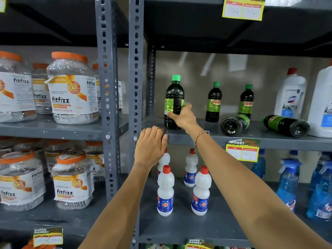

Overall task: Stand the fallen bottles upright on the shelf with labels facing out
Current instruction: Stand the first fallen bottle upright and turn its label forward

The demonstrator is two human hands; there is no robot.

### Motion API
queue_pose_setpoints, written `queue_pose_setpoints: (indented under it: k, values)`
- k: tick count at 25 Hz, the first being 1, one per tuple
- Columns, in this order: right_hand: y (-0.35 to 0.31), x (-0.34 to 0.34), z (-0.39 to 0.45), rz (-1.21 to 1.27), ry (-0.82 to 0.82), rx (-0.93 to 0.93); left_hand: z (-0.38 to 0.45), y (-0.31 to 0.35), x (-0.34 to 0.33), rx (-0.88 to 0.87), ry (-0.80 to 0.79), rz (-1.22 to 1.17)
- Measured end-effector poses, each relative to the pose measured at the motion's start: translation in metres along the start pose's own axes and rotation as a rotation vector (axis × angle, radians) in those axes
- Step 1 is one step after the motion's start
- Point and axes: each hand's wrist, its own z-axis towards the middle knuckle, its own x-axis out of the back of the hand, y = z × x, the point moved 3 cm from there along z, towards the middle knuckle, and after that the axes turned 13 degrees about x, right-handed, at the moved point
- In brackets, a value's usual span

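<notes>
Head view: right hand (183,116) clamping around lower body of upright dark bottle (173,99) near front left corner of grey shelf (206,139); label turning sideways, barcode showing, brand text hidden by fingers. Dark bottles counting five: three standing, two lying (234,124) (285,124) toward shelf's right front, bases facing out. Large white jug (321,105) cut off at right edge. Left hand (150,146) resting on shelf's front edge, fingers curling over lip, holding nothing.
</notes>
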Motion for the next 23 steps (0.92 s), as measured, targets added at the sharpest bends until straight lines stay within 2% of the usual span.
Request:
queue_pose_setpoints:
  k: [9, 11, 15, 21, 23]
  values:
    - [0.016, -0.003, -0.002, 0.167, 0.115, 0.020, 0.000, 0.001, 0.001, -0.027, 0.027, -0.036]
    - [0.017, 0.000, -0.003, 0.229, 0.101, 0.007, 0.000, 0.001, 0.000, -0.028, 0.028, -0.036]
    - [0.018, -0.002, -0.001, 0.282, -0.025, -0.031, -0.001, 0.000, -0.002, -0.029, 0.034, -0.017]
    - [0.026, -0.003, 0.003, 0.260, 0.069, -0.075, -0.002, 0.000, -0.003, -0.015, 0.023, -0.017]
    - [0.026, -0.003, 0.005, 0.303, 0.037, -0.092, -0.003, 0.001, -0.004, 0.003, 0.014, -0.020]
